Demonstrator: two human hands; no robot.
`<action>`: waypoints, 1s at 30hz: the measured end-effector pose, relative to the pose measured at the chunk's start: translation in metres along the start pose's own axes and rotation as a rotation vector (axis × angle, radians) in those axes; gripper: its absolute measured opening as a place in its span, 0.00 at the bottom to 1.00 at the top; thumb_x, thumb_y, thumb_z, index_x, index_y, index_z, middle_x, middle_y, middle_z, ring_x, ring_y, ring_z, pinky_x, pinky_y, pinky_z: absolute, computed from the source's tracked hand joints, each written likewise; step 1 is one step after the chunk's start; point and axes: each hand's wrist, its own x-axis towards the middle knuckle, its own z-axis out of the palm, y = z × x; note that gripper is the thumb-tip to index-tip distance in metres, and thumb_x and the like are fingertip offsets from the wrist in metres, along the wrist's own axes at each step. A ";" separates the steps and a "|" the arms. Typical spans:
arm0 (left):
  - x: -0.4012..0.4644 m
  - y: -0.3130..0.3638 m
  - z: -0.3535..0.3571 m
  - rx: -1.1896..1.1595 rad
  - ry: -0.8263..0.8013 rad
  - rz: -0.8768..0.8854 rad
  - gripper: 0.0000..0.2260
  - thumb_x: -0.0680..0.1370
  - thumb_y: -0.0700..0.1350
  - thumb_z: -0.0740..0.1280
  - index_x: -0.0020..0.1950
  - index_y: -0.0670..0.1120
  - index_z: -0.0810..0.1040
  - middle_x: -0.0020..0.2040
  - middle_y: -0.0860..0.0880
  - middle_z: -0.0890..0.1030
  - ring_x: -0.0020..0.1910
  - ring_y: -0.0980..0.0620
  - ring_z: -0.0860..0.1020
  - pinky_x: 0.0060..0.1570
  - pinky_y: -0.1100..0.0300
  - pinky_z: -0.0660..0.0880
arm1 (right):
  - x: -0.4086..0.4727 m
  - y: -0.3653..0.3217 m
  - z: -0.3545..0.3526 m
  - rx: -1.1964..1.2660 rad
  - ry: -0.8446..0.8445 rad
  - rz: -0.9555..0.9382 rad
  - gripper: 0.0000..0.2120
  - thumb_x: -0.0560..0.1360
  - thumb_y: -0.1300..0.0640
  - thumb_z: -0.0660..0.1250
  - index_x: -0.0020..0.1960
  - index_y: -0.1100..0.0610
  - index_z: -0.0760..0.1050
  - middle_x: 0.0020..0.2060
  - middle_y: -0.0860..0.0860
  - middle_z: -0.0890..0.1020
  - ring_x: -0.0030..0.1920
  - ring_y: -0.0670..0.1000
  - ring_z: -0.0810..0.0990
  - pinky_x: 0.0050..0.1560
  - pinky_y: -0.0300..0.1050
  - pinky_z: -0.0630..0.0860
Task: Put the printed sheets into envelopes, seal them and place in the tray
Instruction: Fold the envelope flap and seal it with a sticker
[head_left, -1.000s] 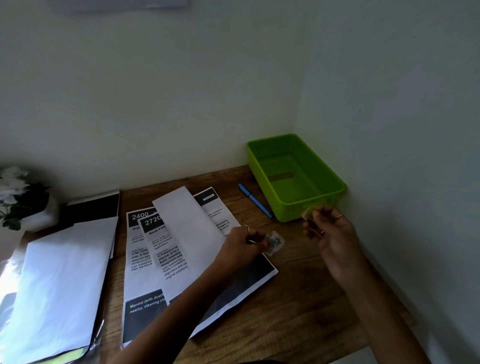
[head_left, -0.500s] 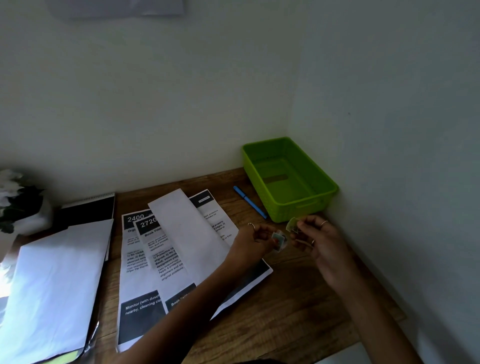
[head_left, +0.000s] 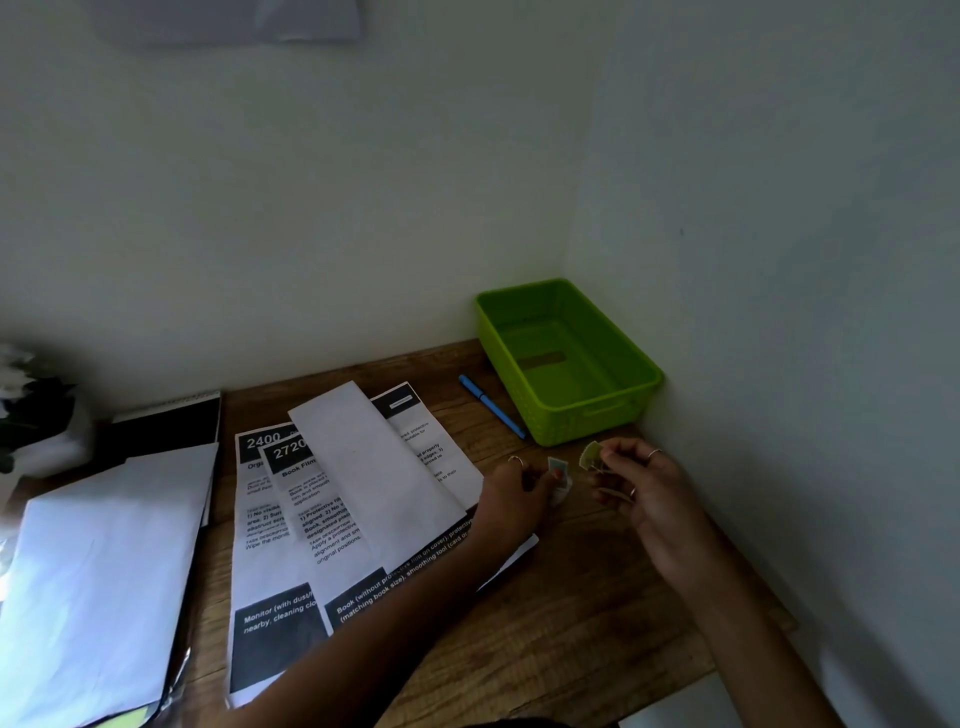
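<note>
printed white paper sheets (head_left: 291, 525) — light, floppy, best lifted by an edge | left hand (head_left: 511, 493) pinched small pale stamp-like piece (head_left: 557, 470) | right hand (head_left: 641, 480) pinched small greenish piece (head_left: 589, 456)

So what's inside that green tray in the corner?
The green tray holds no envelopes yet. Its bare floor shows a darker rectangular patch in the middle, perhaps a slot or label. The near wall hides a strip of floor just behind it.
</note>
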 end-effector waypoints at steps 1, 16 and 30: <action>-0.001 0.000 0.000 0.064 -0.004 0.044 0.11 0.79 0.48 0.64 0.52 0.41 0.80 0.43 0.48 0.80 0.36 0.61 0.74 0.32 0.74 0.68 | 0.000 0.000 0.000 -0.002 0.002 -0.001 0.07 0.77 0.64 0.62 0.43 0.56 0.75 0.37 0.53 0.81 0.34 0.48 0.79 0.38 0.42 0.75; -0.025 0.002 -0.015 0.545 -0.231 0.482 0.20 0.78 0.51 0.64 0.68 0.47 0.69 0.63 0.49 0.73 0.54 0.50 0.77 0.45 0.58 0.74 | 0.001 0.014 0.003 -0.048 0.000 0.031 0.05 0.75 0.65 0.64 0.45 0.56 0.76 0.42 0.54 0.83 0.40 0.50 0.80 0.40 0.43 0.74; -0.045 -0.066 -0.114 0.773 0.120 0.048 0.25 0.79 0.59 0.57 0.74 0.52 0.60 0.76 0.52 0.58 0.76 0.53 0.53 0.73 0.50 0.52 | 0.022 0.040 0.079 -0.611 -0.337 -0.070 0.08 0.72 0.63 0.70 0.45 0.51 0.76 0.43 0.49 0.81 0.47 0.49 0.79 0.47 0.41 0.77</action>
